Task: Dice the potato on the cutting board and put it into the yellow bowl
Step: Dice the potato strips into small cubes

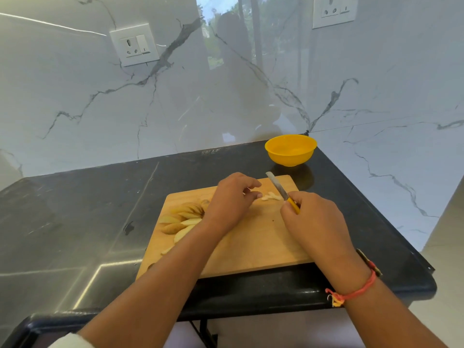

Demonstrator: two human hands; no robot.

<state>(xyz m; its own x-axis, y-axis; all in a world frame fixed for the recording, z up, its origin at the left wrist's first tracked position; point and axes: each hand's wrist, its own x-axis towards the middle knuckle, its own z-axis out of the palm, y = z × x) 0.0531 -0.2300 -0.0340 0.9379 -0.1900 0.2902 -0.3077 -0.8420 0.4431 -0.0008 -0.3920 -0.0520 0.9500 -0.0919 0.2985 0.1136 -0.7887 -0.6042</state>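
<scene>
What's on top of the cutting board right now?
On the cutting board: potato wedges at its left, pale potato strips near the knife. The left hand and forearm cover part of the wedges and the board beneath.

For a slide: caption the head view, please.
Right hand holds a knife by potato strips on the cutting board, left hand alongside, yellow bowl beyond.

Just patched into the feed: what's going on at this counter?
A person is cutting potato on the cutting board. The right hand grips a yellow-handled knife over a few pale strips; the left hand touches them. More slices lie piled at the board's left. No potato shows in the yellow bowl.
</scene>
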